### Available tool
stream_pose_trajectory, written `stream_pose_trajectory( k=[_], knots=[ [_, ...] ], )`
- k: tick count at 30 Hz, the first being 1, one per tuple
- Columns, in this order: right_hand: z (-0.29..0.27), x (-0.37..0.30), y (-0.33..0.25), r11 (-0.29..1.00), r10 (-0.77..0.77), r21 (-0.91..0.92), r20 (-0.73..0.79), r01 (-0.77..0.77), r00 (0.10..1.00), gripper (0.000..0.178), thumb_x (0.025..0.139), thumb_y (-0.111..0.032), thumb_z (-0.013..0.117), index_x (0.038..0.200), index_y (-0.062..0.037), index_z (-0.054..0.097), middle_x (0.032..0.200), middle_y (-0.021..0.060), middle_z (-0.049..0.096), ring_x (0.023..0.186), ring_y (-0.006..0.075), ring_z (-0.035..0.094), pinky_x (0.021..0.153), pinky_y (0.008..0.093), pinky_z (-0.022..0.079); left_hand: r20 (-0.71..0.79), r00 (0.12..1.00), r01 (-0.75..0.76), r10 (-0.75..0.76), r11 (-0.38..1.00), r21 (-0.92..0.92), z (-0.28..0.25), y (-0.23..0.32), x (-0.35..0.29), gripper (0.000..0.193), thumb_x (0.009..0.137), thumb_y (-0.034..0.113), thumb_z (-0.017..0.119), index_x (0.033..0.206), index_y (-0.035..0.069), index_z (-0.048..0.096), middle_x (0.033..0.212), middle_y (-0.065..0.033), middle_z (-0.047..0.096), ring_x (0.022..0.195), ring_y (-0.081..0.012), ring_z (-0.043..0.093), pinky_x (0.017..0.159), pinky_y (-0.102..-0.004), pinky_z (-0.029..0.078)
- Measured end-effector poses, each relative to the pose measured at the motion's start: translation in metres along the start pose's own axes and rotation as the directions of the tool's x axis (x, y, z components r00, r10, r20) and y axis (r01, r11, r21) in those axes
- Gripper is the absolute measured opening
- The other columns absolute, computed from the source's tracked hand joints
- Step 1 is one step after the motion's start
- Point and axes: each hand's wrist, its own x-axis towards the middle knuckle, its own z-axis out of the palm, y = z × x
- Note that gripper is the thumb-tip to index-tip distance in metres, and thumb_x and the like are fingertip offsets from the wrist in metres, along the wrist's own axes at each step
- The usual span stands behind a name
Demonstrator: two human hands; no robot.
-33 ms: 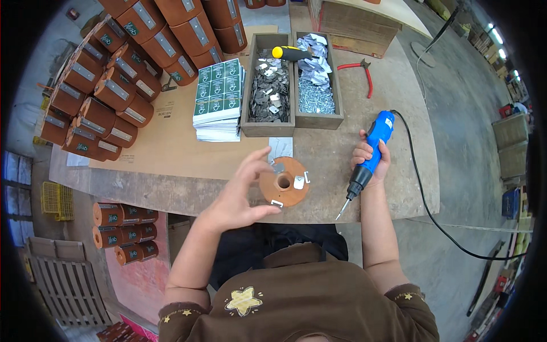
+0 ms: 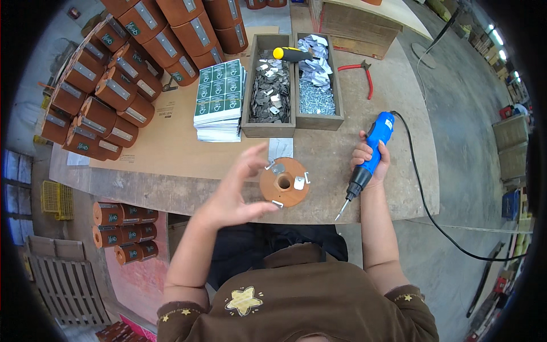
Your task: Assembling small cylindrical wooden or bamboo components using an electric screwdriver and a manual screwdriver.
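Observation:
A brown cylinder [image 2: 292, 197] stands on end at the table's near edge, with a round hole in its top. Two small metal plates lie on that top, one silvery plate [image 2: 299, 183] to the right of the hole and one duller plate [image 2: 278, 169] at its upper left. White clip-like ends show at the cylinder's rim. Just left of it, my left hand [image 2: 235, 196] is open, thumb and fingers spread around that side without a visible grip. My right hand [image 2: 373, 162] grips a blue corded electric screwdriver [image 2: 378, 135], its bit pointing down and left above the table edge.
Behind the cylinder sit a wooden box of metal plates [image 2: 246, 108] and a wooden box of screws [image 2: 339, 114]; a yellow-black screwdriver [image 2: 290, 54] rests across them. Red-handled pliers [image 2: 369, 82], a label stack [image 2: 219, 102] and stacked brown cylinders [image 2: 122, 88] surround these. A black cord [image 2: 419, 182] hangs at right.
My left hand has shifted slightly left, its fingers drawing back from the cylinder's upper left, where the dull plate shows more fully. My right hand and the electric screwdriver stay put.

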Motion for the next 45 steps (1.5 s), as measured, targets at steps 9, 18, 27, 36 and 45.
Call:
stream_pose_trajectory(
  k=[9, 18, 27, 36, 45],
  knots=[
    [0.001, 0.002, 0.003, 0.996, -0.043, -0.078, -0.096, 0.035, 0.994, 0.043, 0.077, -0.026, 0.053, 0.112, -0.0025, 0.043, 0.068, 0.0019, 0.044, 0.060, 0.0129, 0.044, 0.059, 0.0317, 0.042, -0.107, 0.990, 0.130, -0.094, 0.901, 0.413, -0.034, -0.041, 0.136, 0.015, 0.075, 0.009, 0.058, 0.088, 0.002, 0.058, 0.078, -0.0080, 0.061, 0.076, -0.0147, 0.057, 0.069, -0.0247, 0.044],
    [0.003, -0.002, 0.003, 0.996, -0.052, -0.073, -0.088, 0.046, 0.995, 0.043, 0.076, -0.026, 0.053, 0.110, -0.0023, 0.044, 0.068, 0.0024, 0.044, 0.060, 0.0134, 0.044, 0.059, 0.0317, 0.042, 0.003, 1.000, 0.000, -0.007, 0.417, 0.909, -0.009, -0.065, 0.164, 0.016, 0.066, 0.019, 0.064, 0.080, 0.011, 0.062, 0.080, -0.0074, 0.061, 0.080, -0.0241, 0.057, 0.067, -0.0377, 0.042],
    [-0.001, 0.000, 0.000, 0.994, -0.036, -0.101, -0.077, 0.028, 0.996, 0.043, 0.077, -0.027, 0.053, 0.110, -0.0019, 0.044, 0.069, 0.0024, 0.045, 0.062, 0.0138, 0.044, 0.059, 0.0321, 0.042, -0.205, 0.957, 0.025, 0.204, 0.647, 0.762, -0.014, -0.038, 0.141, 0.010, 0.070, 0.014, 0.060, 0.077, 0.007, 0.057, 0.077, -0.0115, 0.059, 0.068, -0.0302, 0.057, 0.060, -0.0375, 0.044],
    [-0.002, -0.001, -0.003, 0.989, -0.060, -0.137, -0.082, 0.049, 0.995, 0.043, 0.076, -0.025, 0.054, 0.109, -0.0001, 0.044, 0.069, 0.0026, 0.046, 0.062, 0.0139, 0.045, 0.059, 0.0317, 0.043, -0.040, 0.782, -0.373, 0.622, 0.518, 0.770, 0.002, 0.046, 0.026, 0.012, 0.064, 0.004, 0.064, 0.075, 0.007, 0.060, 0.067, -0.0047, 0.056, 0.062, -0.0201, 0.053, 0.058, -0.0306, 0.040],
    [0.003, 0.001, 0.003, 0.978, -0.086, -0.197, -0.108, 0.063, 0.990, 0.041, 0.074, -0.024, 0.055, 0.106, -0.0001, 0.045, 0.068, 0.0034, 0.046, 0.060, 0.0146, 0.045, 0.057, 0.0318, 0.043, 0.051, 0.879, -0.370, 0.475, 0.609, 0.701, 0.033, 0.023, -0.022, 0.024, 0.059, 0.009, 0.068, 0.082, 0.007, 0.062, 0.075, -0.0023, 0.050, 0.065, -0.0186, 0.045, 0.063, -0.0320, 0.035]
  ],
)
